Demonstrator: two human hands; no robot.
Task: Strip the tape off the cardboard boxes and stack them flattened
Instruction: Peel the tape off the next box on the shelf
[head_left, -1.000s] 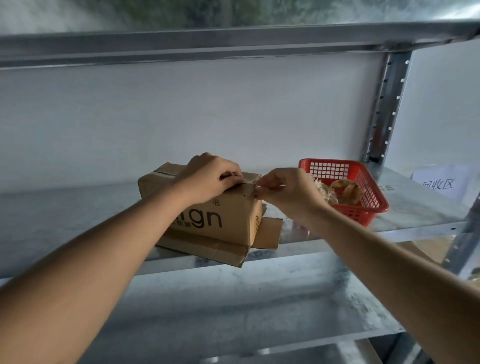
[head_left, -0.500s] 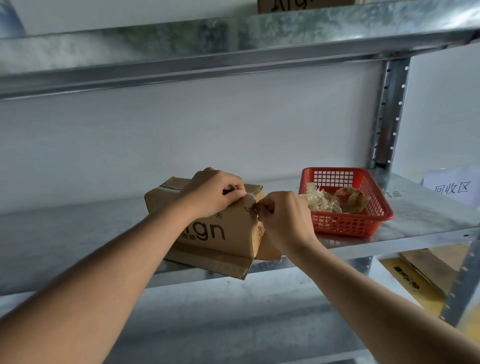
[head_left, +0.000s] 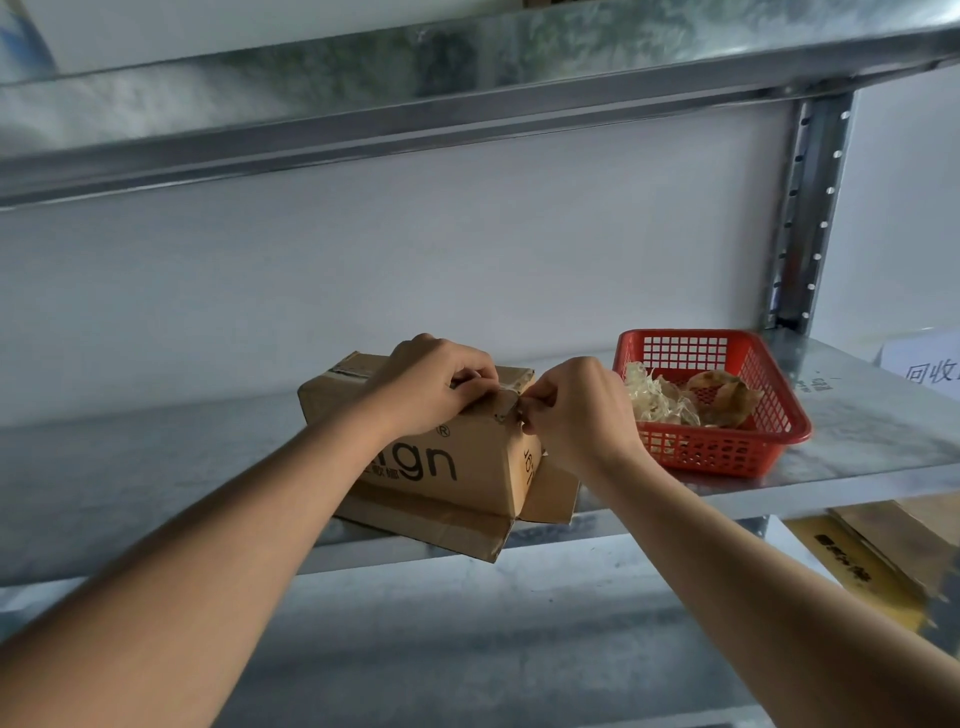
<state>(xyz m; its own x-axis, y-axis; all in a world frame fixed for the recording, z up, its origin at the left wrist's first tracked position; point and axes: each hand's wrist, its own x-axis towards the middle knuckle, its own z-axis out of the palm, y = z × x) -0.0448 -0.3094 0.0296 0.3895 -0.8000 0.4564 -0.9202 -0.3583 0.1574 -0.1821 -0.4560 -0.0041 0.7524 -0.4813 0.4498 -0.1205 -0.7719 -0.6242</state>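
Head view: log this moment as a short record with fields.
box: brown cardboard box on the galvanised metal shelf, bottom flaps splayed
left hand: grips the box top
right hand: pinches the clear tape end at the box's top corner
basket: red plastic basket right of the box, holding crumpled tape
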